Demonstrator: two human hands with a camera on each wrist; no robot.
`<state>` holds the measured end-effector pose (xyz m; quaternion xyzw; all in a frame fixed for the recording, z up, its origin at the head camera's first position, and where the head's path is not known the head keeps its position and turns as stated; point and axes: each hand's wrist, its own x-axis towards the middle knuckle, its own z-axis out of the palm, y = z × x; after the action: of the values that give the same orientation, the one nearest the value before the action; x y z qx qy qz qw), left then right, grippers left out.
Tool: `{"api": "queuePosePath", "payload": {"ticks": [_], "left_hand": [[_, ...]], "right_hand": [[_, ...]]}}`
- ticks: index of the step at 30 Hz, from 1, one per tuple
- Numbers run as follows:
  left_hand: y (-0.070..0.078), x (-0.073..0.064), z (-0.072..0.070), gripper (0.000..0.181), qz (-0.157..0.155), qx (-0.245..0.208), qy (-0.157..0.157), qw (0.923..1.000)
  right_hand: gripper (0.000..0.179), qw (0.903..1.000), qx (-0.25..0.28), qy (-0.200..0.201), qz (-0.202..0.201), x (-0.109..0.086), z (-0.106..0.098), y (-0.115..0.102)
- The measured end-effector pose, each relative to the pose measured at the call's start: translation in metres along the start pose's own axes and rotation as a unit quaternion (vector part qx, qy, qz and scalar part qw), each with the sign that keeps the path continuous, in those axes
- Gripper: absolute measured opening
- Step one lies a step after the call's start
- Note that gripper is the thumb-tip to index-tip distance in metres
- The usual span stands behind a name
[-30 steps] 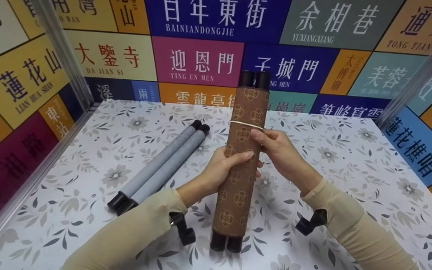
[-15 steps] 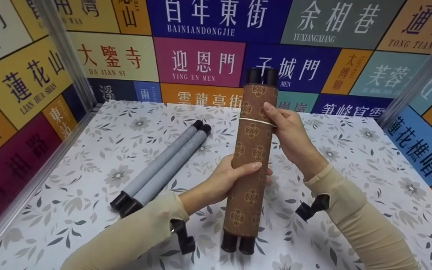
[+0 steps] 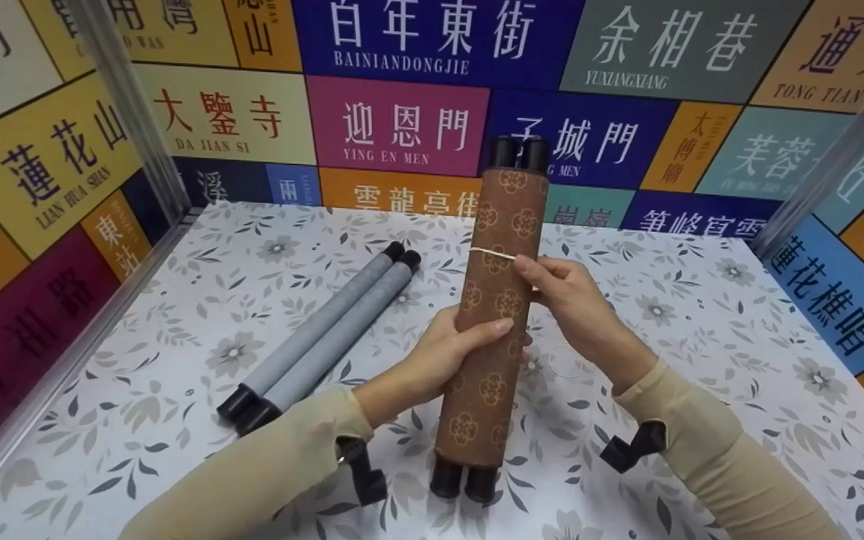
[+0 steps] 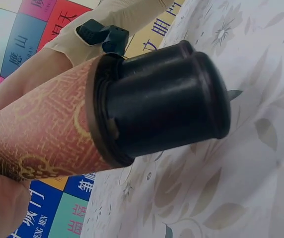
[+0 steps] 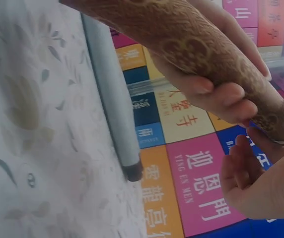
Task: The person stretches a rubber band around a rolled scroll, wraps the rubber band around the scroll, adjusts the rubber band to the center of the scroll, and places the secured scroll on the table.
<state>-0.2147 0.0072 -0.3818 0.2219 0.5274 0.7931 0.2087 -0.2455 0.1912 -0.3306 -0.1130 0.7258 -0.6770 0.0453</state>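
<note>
A brown double-rolled scroll (image 3: 481, 390) with gold flower patterns stands tilted above the table in the head view. Black rod ends (image 4: 167, 104) fill much of the left wrist view. My left hand (image 3: 439, 356) grips the scroll around its middle, thumb across the front. A thin white cord (image 3: 486, 252) crosses the upper part, and my right hand (image 3: 571, 296) pinches it at the scroll's right edge. In the right wrist view, curled left-hand fingers (image 5: 216, 96) wrap the scroll's side. What lies behind the scroll is hidden in the head view.
A grey double-rolled scroll (image 3: 319, 337) with black ends lies diagonally on the left of the table, beside my left forearm. The floral tablecloth (image 3: 664, 315) reaches back to a wall of coloured sign panels (image 3: 402, 124). Clear posts (image 3: 128, 112) stand at the corners.
The scroll shifted right, then slightly back left. My right thumb rose above the cord, then came down to it. The cord now slants towards that thumb. My left hand kept its grip.
</note>
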Motion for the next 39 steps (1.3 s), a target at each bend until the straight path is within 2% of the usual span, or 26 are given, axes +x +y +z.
{"api": "queuePosePath", "payload": {"ticks": [5,9,12,17,20,24,27,29,34,36,39], "left_hand": [[0.0,-0.002,0.003,0.034,-0.008,0.007,-0.002,0.9999],[-0.001,-0.002,0.003,0.033,-0.006,0.012,-0.001,0.9999],[-0.001,0.0,0.001,0.032,0.005,0.009,0.001,0.9999],[0.003,0.003,-0.001,0.032,0.021,0.012,0.001,0.9997],[0.004,0.003,0.0,0.033,0.015,0.019,-0.006,0.9997],[0.004,0.002,0.004,0.036,0.0,0.036,-0.013,0.9993],[0.003,0.001,0.007,0.038,-0.005,0.042,-0.02,0.9989],[0.001,0.0,0.008,0.04,-0.008,0.03,-0.034,0.9989],[-0.007,-0.001,0.01,0.043,-0.014,0.007,-0.056,0.9983],[-0.008,-0.001,0.008,0.041,-0.006,0.014,-0.046,0.9989],[-0.005,0.001,0.004,0.036,0.013,0.023,-0.017,0.9995]], "right_hand": [[0.03,0.9988,0.035,0.02,-0.029,0.009,-0.008,-0.016],[0.026,0.9988,0.019,0.023,-0.037,0.01,-0.008,-0.015],[0.02,0.9996,-0.01,0.01,-0.023,0.004,-0.003,-0.006],[0.024,0.9987,-0.05,-0.009,0.005,-0.009,0.004,0.008],[0.026,0.9998,-0.016,-0.014,-0.004,-0.009,0.003,0.006],[0.028,0.9993,0.031,-0.009,-0.016,-0.001,0.001,-0.007],[0.026,0.9993,0.03,0.011,-0.021,0.002,0.0,-0.016],[0.024,0.9989,0.031,0.024,-0.026,0.003,0.0,-0.019],[0.023,0.9978,0.044,0.037,-0.033,0.003,-0.003,-0.016],[0.021,0.9987,0.035,0.026,-0.027,0.0,0.0,-0.01],[0.021,0.9999,0.006,-0.01,0.006,-0.007,0.007,0.0]]}}
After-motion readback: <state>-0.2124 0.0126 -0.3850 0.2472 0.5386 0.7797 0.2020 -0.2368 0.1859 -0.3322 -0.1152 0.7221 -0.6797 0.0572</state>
